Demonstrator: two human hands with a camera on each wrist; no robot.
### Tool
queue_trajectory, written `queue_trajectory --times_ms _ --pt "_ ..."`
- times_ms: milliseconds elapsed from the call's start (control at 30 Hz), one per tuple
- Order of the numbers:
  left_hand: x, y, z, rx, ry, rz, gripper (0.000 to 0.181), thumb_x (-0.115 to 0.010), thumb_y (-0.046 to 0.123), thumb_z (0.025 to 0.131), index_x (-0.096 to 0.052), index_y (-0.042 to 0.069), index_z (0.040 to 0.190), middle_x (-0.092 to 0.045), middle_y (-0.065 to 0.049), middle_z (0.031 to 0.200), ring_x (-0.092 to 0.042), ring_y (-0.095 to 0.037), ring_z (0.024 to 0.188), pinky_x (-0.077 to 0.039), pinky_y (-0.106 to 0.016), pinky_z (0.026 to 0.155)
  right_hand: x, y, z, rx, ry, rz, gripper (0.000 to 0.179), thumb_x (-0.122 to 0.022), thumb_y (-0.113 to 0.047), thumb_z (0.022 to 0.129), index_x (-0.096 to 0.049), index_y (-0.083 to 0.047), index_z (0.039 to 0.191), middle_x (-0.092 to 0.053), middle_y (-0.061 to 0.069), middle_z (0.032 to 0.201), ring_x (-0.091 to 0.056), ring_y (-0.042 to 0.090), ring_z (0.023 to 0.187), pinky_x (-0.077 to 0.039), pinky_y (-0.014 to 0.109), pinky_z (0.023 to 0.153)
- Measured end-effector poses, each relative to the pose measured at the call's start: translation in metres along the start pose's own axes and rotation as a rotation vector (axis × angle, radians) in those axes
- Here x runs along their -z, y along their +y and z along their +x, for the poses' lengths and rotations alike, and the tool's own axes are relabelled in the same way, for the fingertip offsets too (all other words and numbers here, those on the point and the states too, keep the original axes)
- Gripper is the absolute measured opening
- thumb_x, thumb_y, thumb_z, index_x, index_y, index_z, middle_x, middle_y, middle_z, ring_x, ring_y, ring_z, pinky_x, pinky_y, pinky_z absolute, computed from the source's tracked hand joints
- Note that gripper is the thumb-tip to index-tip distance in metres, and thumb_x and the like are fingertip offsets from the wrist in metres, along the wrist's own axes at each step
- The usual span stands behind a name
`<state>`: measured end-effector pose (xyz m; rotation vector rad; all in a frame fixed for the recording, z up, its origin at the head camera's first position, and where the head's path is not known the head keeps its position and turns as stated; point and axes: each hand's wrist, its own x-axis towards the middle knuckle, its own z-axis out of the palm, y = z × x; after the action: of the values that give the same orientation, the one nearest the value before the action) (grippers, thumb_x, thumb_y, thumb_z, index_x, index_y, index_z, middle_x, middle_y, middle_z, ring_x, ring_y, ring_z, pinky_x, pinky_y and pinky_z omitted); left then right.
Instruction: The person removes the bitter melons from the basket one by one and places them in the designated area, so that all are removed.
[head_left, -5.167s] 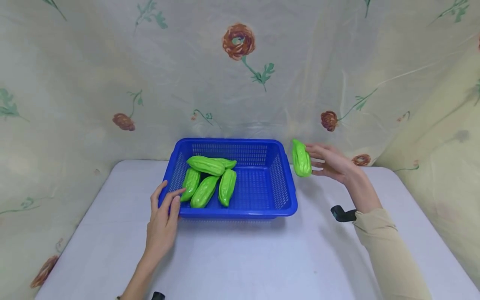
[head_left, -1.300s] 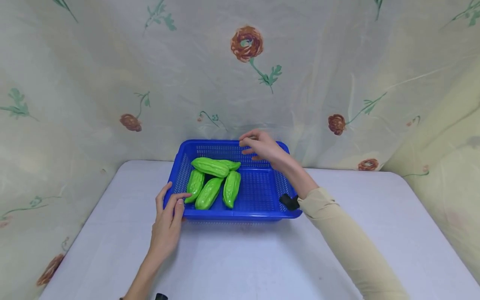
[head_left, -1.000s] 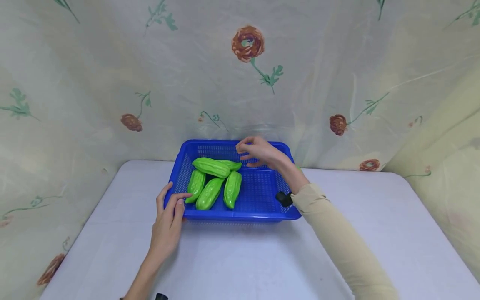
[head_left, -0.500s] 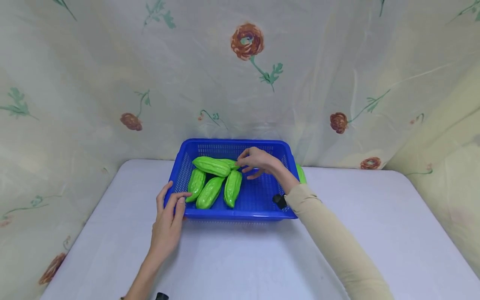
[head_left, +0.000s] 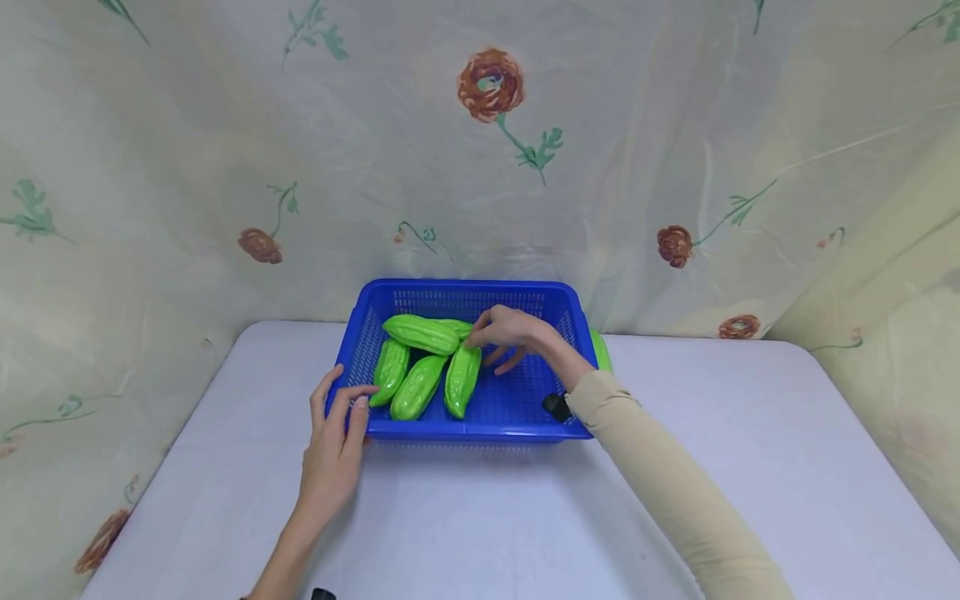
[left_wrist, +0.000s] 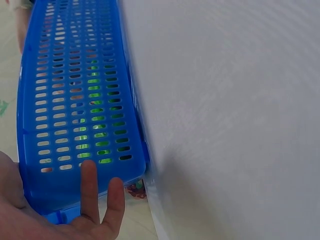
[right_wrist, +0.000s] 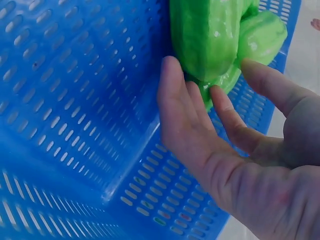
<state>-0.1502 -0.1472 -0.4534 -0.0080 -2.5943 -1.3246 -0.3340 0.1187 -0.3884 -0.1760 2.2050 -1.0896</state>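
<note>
A blue perforated plastic basket (head_left: 480,430) stands on the table with several green, ridged bitter melons piled in its left half. My left hand (head_left: 333,454) holds the basket's front left corner, some fingers over the rim and others against the outer wall in the left wrist view. My right hand (head_left: 510,333) reaches inside the basket. Its fingers (right_wrist: 172,100) spread around the tip of a bitter melon (right_wrist: 207,95) at the back of the pile, thumb apart from them. A front bitter melon (head_left: 462,383) lies just below the right fingertips. A top bitter melon (head_left: 422,333) lies across the others.
Another bitter melon (head_left: 602,350) lies outside the basket against its right side, partly hidden. The table (head_left: 465,533) is covered in white cloth. A flowered curtain (head_left: 345,183) hangs right behind the basket.
Earlier my right hand held a bitter melon at the basket's right; that melon now lies outside there. The right hand has come over the basket and down to the pile. The left hand has stayed put.
</note>
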Motion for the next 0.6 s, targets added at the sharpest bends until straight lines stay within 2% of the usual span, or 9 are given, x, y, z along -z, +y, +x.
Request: queue_trajectory --times_ms 300,600 --pt "0.0001 -0.0001 -0.0003 0.004 0.000 -0.002 0.038 -0.036 0.034 0.119 -0.062 0.015 0.140 -0.018 -0.005 0.179 -0.074 -0.026 0.090 -0.054 -0.026 0.074 -0.0051 0.0002 0.0037 -0.009 -0.040 0.002 0.042 -0.065 -0.022 0.109 -0.055 -0.002 0.145 -0.051 0.018 0.161 -0.066 0.044 0.134 -0.065 0.046 0.095" --pt "0.0004 -0.0007 0.0007 0.018 -0.005 0.010 0.038 -0.036 0.035 0.119 -0.061 0.017 0.141 -0.017 -0.003 0.179 -0.074 -0.024 0.089 -0.055 -0.027 0.075 -0.0020 -0.0017 0.0030 -0.002 -0.047 0.002 0.043 -0.065 -0.020 0.109 -0.056 -0.003 0.147 -0.053 0.014 0.161 -0.066 0.042 0.134 -0.063 0.049 0.100"
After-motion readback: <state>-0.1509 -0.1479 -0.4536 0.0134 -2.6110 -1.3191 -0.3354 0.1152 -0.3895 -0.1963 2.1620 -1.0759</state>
